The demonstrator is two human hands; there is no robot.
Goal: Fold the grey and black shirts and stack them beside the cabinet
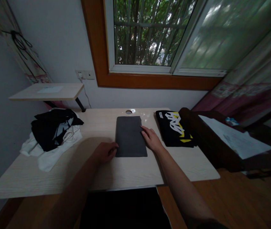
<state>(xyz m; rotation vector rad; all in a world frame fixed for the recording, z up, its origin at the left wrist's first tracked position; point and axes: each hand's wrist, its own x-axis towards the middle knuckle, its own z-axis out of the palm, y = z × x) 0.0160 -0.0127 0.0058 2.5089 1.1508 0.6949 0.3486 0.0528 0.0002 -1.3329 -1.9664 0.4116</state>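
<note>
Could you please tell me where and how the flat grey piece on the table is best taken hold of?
Probably by both long edges, coming from left and right. The grey piece lies flat on the table, so fingertips may need to slip under. The left hand is at the left edge, the right hand at the right.

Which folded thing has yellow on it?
The black one, at the right, with yellow and white print. The grey one, between left hand and right hand, looks plain.
</note>
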